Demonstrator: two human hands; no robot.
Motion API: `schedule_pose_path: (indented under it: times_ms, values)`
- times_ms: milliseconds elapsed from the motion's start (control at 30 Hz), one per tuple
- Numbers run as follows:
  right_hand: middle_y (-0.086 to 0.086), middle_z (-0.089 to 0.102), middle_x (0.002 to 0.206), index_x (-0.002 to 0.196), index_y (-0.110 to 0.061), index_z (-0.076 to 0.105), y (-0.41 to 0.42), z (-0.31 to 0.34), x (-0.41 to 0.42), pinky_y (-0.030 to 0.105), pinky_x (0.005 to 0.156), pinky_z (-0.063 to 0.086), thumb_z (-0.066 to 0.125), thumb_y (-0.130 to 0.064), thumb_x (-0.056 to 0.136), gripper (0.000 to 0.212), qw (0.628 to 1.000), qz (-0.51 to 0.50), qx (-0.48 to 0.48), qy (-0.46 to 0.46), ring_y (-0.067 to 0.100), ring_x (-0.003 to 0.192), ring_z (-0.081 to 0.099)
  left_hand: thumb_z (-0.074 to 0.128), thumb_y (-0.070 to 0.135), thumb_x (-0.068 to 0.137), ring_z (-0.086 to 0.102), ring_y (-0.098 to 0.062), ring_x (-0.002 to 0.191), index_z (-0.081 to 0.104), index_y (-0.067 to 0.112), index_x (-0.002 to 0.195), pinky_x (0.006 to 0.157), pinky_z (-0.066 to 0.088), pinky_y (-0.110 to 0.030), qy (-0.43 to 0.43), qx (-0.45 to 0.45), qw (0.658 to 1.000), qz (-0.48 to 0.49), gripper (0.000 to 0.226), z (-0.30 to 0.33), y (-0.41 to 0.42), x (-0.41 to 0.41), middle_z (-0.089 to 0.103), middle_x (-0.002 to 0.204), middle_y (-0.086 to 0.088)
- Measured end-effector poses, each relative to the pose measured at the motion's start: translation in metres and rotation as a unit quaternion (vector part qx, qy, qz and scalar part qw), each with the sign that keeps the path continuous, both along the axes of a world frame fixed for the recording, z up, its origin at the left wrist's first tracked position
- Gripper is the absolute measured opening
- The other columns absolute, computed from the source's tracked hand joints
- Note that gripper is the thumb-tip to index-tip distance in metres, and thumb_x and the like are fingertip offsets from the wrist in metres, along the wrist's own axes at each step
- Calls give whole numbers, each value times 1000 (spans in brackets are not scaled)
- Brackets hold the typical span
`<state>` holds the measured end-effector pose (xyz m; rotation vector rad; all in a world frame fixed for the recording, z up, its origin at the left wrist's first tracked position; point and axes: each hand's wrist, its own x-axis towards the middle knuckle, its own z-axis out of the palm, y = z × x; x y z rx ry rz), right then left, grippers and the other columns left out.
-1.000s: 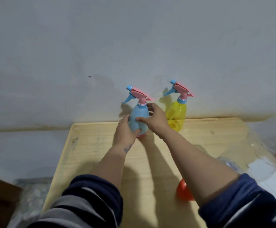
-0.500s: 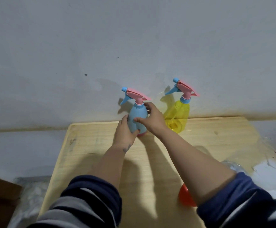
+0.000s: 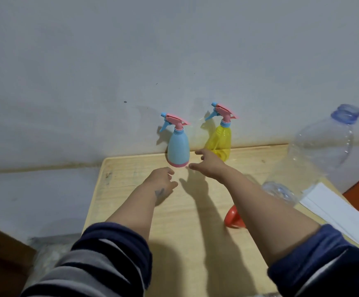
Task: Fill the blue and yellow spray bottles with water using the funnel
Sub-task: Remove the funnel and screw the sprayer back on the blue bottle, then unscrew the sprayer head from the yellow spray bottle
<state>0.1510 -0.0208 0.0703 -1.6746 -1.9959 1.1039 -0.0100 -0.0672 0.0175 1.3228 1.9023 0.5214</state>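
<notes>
The blue spray bottle (image 3: 178, 149) stands upright at the far edge of the wooden table (image 3: 131, 189), its pink trigger head screwed on. The yellow spray bottle (image 3: 221, 140) stands just right of it against the wall, also capped. My left hand (image 3: 161, 181) hovers a little in front of the blue bottle with fingers loosely curled, holding nothing. My right hand (image 3: 208, 163) is spread open between the two bottles, touching neither. A red funnel (image 3: 233, 218) lies on the table, partly hidden under my right forearm.
A large clear water bottle (image 3: 315, 155) with a blue open neck stands at the right of the table. White sheets of paper (image 3: 341, 213) lie at the right edge. The grey wall runs directly behind the bottles. A brown box (image 3: 1, 254) sits low left.
Both hands have let go of the blue spray bottle and drawn back toward me. The bottle now stands alone. The view has shifted, bringing the clear water bottle into sight.
</notes>
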Motion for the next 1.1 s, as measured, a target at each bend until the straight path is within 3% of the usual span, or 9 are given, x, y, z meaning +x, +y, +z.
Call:
schedule_pose_path:
  times_ms: [67,200,433,633,867,1100]
  values:
    - [12,46,142,142,-13,41,-20,4,11,35,98,44,68,-26,86,63,1000,-1,-8,-2,24,125,50,62,16,91,55,-18,96,50,13,134,58,41,-14,-2,3,1000,-18,44,6,-18,6,54,132,-7]
    - [12,50,136,140,-14,43,-57,8,33,33,94,45,66,-26,87,59,1000,-14,-14,-5,25,115,56,63,22,91,58,-22,113,51,14,133,84,44,-24,36,21,998,-56,45,20,-47,22,56,132,-6]
    - [12,50,139,142,-13,40,-82,17,66,31,96,42,63,-27,89,59,999,-40,2,-25,26,118,55,64,21,89,62,-25,108,55,13,129,90,50,-34,29,50,995,-82,42,38,-54,61,59,126,-5]
    - [13,48,141,145,-12,34,-61,8,87,30,98,40,61,-25,90,63,998,-69,-3,-16,25,125,51,62,25,90,61,-26,112,52,15,132,96,49,-40,45,93,990,-100,45,53,-13,93,56,133,-4]
    - [13,41,145,148,-13,25,-7,-17,80,31,97,40,61,-23,89,70,994,-109,5,6,27,127,48,63,28,89,47,-24,131,41,11,142,106,38,-34,55,132,987,-76,60,60,64,114,47,144,-6]
    - [12,38,144,148,-12,24,58,-48,57,43,106,38,69,-26,81,82,978,-189,19,89,33,131,41,70,32,85,39,-26,136,27,10,149,108,33,-33,13,160,987,-2,81,44,131,118,35,151,-10]
